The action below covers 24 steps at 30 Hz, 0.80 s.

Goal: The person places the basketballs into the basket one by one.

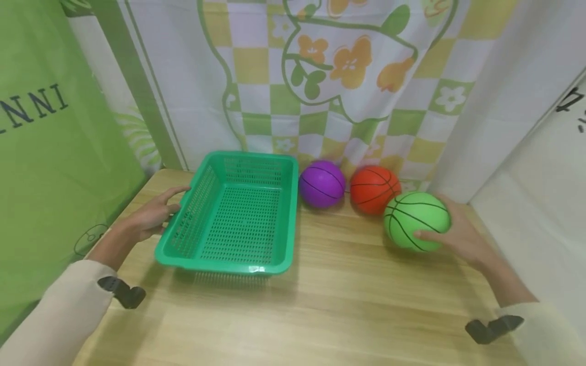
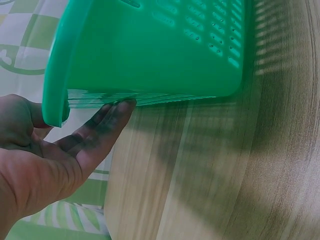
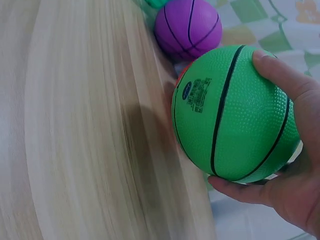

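Note:
A rectangular green plastic basket [image 1: 244, 223] with slotted walls stands at the left in the head view. My left hand [image 1: 153, 213] is at its left rim, the thumb over the rim and the fingers [image 2: 107, 125] along the outer wall in the left wrist view. At the right, my right hand [image 1: 462, 236] grips a green toy basketball [image 1: 416, 221] with black lines, its fingers spread around the side. A dark shadow lies on the wood beside that ball in the right wrist view. A red ball [image 1: 374, 188] sits just behind the green one, partly overlapped.
A purple ball [image 1: 322, 184] stands between the basket and the red ball. All are on a wooden table [image 1: 334, 305]. Behind hangs a patterned curtain [image 1: 261, 91], with green fabric [image 1: 46, 168] along the left and white fabric [image 1: 540, 203] along the right.

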Available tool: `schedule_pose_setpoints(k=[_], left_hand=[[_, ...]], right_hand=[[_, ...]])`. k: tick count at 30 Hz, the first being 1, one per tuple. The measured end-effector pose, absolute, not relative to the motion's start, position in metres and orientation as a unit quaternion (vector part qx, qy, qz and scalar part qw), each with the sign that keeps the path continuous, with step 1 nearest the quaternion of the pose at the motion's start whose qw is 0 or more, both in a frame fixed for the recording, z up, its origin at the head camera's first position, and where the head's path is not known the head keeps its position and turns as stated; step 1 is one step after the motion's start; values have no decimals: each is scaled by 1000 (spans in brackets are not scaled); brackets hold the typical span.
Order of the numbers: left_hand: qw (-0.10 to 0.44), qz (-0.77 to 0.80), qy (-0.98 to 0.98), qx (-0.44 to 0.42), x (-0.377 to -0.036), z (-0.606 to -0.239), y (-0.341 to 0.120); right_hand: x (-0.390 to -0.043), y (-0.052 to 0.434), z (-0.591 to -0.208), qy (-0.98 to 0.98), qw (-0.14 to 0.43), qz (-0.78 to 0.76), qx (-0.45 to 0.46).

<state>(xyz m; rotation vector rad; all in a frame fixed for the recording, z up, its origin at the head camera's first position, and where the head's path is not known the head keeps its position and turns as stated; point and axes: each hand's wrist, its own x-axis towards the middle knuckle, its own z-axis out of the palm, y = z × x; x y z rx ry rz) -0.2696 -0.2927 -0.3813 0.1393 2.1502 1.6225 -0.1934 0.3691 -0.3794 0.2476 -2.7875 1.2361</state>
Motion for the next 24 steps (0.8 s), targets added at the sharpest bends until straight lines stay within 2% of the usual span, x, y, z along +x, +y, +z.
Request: schedule_pose_setpoints(k=[10,24], left_hand=[[221,585,778,55,-269,-383,-296],[218,585,780,52,-270,-381,-293]], right_hand=[[-186,337,-368,-901,3,424,95],[-184,304,-355,-895,19,427,132]])
